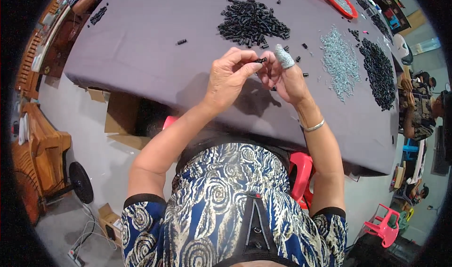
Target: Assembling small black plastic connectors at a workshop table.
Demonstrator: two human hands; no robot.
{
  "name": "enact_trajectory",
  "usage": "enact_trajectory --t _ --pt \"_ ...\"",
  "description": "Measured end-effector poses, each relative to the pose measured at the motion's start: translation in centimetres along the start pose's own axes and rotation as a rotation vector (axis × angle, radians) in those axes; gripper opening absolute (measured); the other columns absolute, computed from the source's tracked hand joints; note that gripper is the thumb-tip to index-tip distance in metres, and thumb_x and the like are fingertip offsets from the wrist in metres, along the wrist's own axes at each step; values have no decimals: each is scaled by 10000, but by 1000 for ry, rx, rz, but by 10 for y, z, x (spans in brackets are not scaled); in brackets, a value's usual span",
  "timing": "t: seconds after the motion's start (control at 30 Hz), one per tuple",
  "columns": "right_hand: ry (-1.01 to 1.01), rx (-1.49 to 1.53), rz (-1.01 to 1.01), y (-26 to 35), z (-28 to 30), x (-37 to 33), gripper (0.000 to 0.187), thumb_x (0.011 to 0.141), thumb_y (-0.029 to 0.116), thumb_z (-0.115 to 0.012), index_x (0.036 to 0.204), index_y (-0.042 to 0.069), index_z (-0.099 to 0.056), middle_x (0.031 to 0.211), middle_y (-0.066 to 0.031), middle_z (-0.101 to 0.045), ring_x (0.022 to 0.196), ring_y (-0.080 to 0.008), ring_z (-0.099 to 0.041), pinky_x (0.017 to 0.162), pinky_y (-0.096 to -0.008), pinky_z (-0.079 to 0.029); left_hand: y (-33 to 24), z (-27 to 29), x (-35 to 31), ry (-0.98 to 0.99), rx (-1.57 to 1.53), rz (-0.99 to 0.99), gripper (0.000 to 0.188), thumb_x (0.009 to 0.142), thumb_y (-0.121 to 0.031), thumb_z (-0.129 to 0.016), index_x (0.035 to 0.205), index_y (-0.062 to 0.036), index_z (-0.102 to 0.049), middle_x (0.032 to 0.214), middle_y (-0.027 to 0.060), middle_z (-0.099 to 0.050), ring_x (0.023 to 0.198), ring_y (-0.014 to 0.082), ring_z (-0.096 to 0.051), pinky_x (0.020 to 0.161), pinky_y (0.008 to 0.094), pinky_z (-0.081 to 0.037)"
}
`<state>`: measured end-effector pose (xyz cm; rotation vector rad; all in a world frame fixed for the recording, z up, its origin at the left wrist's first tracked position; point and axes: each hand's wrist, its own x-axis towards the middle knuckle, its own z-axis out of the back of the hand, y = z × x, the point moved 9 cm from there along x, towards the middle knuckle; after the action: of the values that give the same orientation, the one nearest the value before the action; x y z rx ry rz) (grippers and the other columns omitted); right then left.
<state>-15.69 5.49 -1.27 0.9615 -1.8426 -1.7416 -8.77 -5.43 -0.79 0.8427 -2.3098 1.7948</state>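
Note:
Over the near part of the table, my left hand pinches a small black cylindrical piece between thumb and forefinger. Close beside it, the fingers of my right hand are curled in, near the end of that piece. Whatever those fingers hold is hidden. A silver-grey wrapping covers one digit of the right hand. Just beyond both hands lies a heap of similar black pieces. To the right, small silvery metal bits are spread in a patch, with a long pile of small black parts beside them.
A grey cloth covers the table. At the far right stands a red tray of silvery bits. Loose black pieces lie around the heap. Another person's arm reaches in at the far left. A pink stool stands on the floor at right.

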Motion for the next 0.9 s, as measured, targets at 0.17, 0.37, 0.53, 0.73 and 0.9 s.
enact_trajectory --t 0.17,0.37,0.53,0.73,0.9 --pt "108 133 -95 -21 -15 0 578 901 607 -352 1029 85 -567 716 20 -514 565 -76 -411 499 -209 -309 -6 -2 1 -1 33 -51 152 817 -20 -661 968 -7 -666 946 12 -539 818 71 -527 729 204 -462" --pt "169 185 -137 -26 -22 1 523 865 593 -417 1030 116 -551 674 56 -405 560 -71 -312 475 -211 -241 -14 1 2 7 110 -68 172 805 -1 -664 978 -7 -666 953 16 -516 832 77 -529 754 206 -457" --pt "196 259 -129 -20 -27 0 540 846 595 -448 1067 113 -550 670 64 -389 556 -72 -294 476 -215 -232 -24 -3 1 95 130 -166 212 805 10 -663 1016 -2 -663 988 23 -489 921 92 -509 797 222 -450" --pt "193 320 -127 -21 -26 3 505 812 592 -499 999 128 -569 644 65 -375 533 -84 -312 478 -233 -261 -25 -3 2 105 102 -149 223 797 -5 -675 1020 9 -661 980 21 -485 922 93 -496 790 213 -434" --pt "139 329 -130 -27 -23 2 466 769 596 -551 884 147 -600 622 63 -370 529 -87 -337 481 -241 -281 -30 -5 0 28 113 -152 187 749 -63 -714 932 -23 -698 898 23 -502 787 96 -513 700 219 -453"
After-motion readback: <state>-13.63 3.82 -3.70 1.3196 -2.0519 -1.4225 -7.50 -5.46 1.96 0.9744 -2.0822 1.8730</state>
